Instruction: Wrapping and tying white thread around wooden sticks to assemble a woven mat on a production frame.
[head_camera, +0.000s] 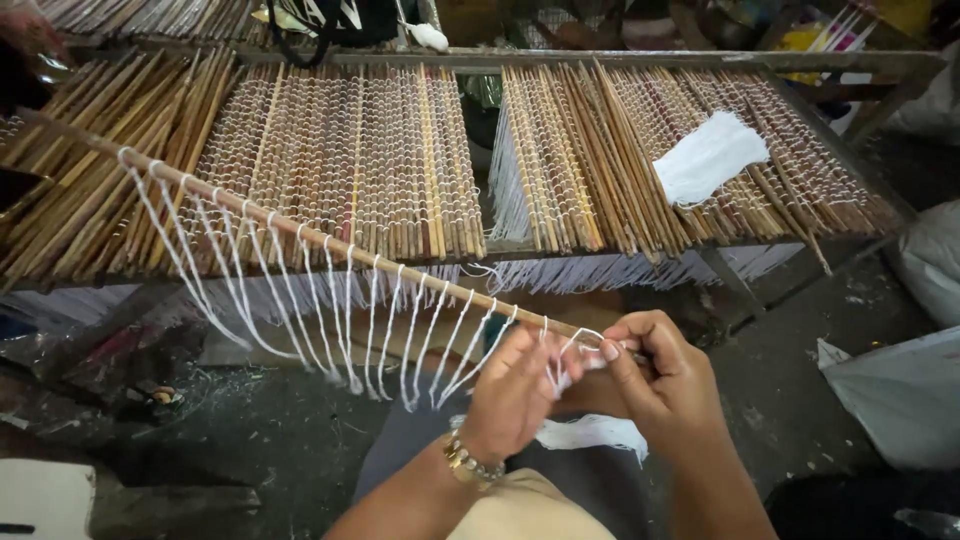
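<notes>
Fingers of both hands are meeting at the near end of a thin wooden stick. The right hand is curling its fingertips together and pinching a loop of white string against the stick's end, while the left hand, a beaded bracelet circling its wrist, is bending its fingers inward beside it; its fingertips are turning away from the camera, so what they are pressing cannot be told. The stick's near tip is disappearing under the right hand.

More white string is hanging in soft, even loops along the stick, which is slanting up and away to the left. A loose wad of white thread is lying on the lap just below the hands, partly covered by them.

Farther off, a rough wooden rack is carrying rows of similar sticks, smooth, straw-coloured and laced with white string, their fringes dangling off the front edge. A bundle of white thread is resting on the right-hand rows. The rack's left and right ends are running out of view.
</notes>
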